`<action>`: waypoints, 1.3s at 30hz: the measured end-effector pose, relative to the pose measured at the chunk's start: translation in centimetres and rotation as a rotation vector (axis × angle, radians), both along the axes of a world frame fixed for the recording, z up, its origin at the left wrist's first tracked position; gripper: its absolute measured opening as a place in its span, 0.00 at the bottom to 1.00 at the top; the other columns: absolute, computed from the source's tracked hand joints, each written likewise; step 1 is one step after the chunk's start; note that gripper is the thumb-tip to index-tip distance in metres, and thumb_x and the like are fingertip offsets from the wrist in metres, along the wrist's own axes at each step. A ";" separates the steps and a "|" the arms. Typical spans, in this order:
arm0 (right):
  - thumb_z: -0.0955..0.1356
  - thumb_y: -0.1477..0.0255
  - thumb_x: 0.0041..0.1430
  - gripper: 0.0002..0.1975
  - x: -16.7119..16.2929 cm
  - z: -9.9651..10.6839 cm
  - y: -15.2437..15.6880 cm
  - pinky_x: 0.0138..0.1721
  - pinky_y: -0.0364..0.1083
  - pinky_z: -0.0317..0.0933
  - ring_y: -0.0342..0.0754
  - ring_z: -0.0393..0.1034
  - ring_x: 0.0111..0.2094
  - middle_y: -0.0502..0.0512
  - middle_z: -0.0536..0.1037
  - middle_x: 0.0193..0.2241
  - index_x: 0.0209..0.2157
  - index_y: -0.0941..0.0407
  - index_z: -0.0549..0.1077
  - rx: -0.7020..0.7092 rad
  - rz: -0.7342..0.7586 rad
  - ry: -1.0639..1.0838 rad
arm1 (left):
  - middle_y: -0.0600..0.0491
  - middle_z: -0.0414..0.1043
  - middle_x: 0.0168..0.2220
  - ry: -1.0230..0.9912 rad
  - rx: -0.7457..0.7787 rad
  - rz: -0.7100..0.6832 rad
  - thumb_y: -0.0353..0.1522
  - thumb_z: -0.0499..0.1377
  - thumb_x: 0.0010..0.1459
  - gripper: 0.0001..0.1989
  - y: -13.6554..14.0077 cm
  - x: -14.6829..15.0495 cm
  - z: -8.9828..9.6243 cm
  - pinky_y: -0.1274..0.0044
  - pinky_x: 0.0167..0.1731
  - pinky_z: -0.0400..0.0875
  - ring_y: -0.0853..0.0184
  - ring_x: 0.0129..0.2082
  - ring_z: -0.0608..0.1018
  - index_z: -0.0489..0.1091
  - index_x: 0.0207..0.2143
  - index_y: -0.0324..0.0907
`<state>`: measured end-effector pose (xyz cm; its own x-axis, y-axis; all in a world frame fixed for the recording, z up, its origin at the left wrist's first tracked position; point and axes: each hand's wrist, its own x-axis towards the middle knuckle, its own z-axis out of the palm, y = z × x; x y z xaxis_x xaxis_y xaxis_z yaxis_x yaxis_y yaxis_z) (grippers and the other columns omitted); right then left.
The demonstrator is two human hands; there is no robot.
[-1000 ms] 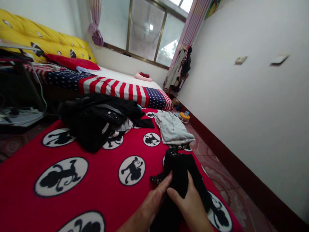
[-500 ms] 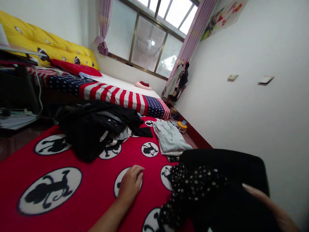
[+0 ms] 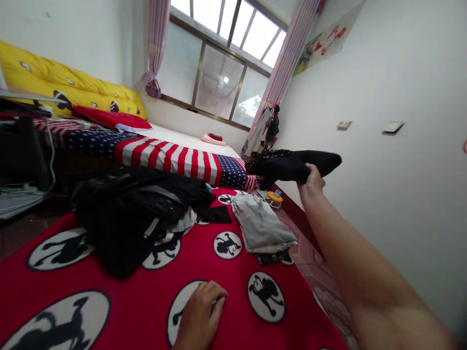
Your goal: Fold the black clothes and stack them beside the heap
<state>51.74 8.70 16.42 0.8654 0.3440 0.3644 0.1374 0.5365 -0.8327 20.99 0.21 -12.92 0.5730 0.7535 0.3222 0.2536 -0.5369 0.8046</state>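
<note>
The black garment (image 3: pixel 280 166) has left the red blanket (image 3: pixel 241 323), gripped one-handed in the right hand (image 3: pixel 313 182). The left hand (image 3: pixel 202 311) is empty, fingers loosely parted.

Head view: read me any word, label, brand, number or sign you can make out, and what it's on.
No text is readable.
Wall poster: red marks, too blurred to read.
Pale tag on the black clothes pile: any print too small.
Black garment in the right hand: no lettering visible.
</note>
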 end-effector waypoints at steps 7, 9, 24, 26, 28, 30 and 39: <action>0.71 0.62 0.36 0.19 -4.8 -18.3 -3.5 0.23 0.50 0.70 0.52 0.74 0.27 0.48 0.75 0.23 0.32 0.52 0.67 -0.255 -0.084 0.217 | 0.52 0.76 0.35 0.020 0.026 0.005 0.27 0.53 0.59 0.11 0.0 0.2 -0.1 0.71 0.39 0.68 0.62 0.38 0.76 0.74 0.33 0.46; 0.71 0.61 0.35 0.17 -6.3 -22.0 -6.2 0.26 0.51 0.71 0.52 0.75 0.28 0.47 0.75 0.22 0.29 0.50 0.64 -0.280 -0.063 0.239 | 0.52 0.76 0.34 0.036 0.031 0.000 0.27 0.53 0.59 0.11 0.0 0.3 -0.1 0.71 0.39 0.68 0.62 0.37 0.76 0.74 0.32 0.46; 0.71 0.62 0.48 0.16 -20.8 -29.3 -7.3 0.25 0.42 0.63 0.42 0.69 0.23 0.52 0.78 0.30 0.37 0.57 0.71 -0.387 0.442 0.068 | 0.47 0.78 0.41 0.001 -0.069 0.074 0.24 0.50 0.56 0.16 0.1 0.4 -0.2 0.70 0.45 0.69 0.61 0.43 0.77 0.75 0.38 0.43; 0.70 0.63 0.49 0.15 -20.6 -29.5 -7.4 0.26 0.42 0.63 0.43 0.69 0.23 0.51 0.77 0.28 0.37 0.57 0.71 -0.392 0.503 0.046 | 0.47 0.77 0.44 0.013 -0.059 0.081 0.23 0.51 0.55 0.16 0.0 0.5 -0.1 0.68 0.48 0.68 0.60 0.46 0.76 0.75 0.38 0.43; 0.69 0.64 0.50 0.13 -20.4 -29.6 -7.5 0.27 0.43 0.63 0.43 0.69 0.23 0.50 0.76 0.27 0.36 0.57 0.71 -0.403 0.537 0.034 | 0.47 0.77 0.45 0.024 -0.061 0.092 0.23 0.51 0.55 0.16 0.1 0.6 -0.1 0.68 0.48 0.68 0.59 0.46 0.76 0.76 0.38 0.43; 0.68 0.65 0.51 0.11 -20.3 -29.7 -7.4 0.28 0.43 0.63 0.44 0.69 0.24 0.50 0.76 0.27 0.35 0.57 0.71 -0.423 0.544 -0.010 | 0.47 0.77 0.44 0.022 -0.067 0.090 0.23 0.51 0.54 0.17 0.1 0.6 -0.1 0.68 0.48 0.68 0.59 0.46 0.76 0.75 0.39 0.43; 0.66 0.67 0.53 0.09 -20.5 -29.9 -7.1 0.31 0.45 0.63 0.46 0.69 0.26 0.51 0.76 0.25 0.33 0.57 0.72 -0.471 0.570 -0.105 | 0.45 0.76 0.46 0.004 -0.059 0.065 0.23 0.50 0.52 0.20 0.4 0.3 -0.2 0.67 0.50 0.67 0.58 0.48 0.75 0.75 0.44 0.41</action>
<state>31.22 1.57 -13.51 0.4755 0.8688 0.1386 0.0359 0.1382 -0.9898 21.32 0.65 -13.16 0.5235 0.8068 0.2738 0.2895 -0.4707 0.8334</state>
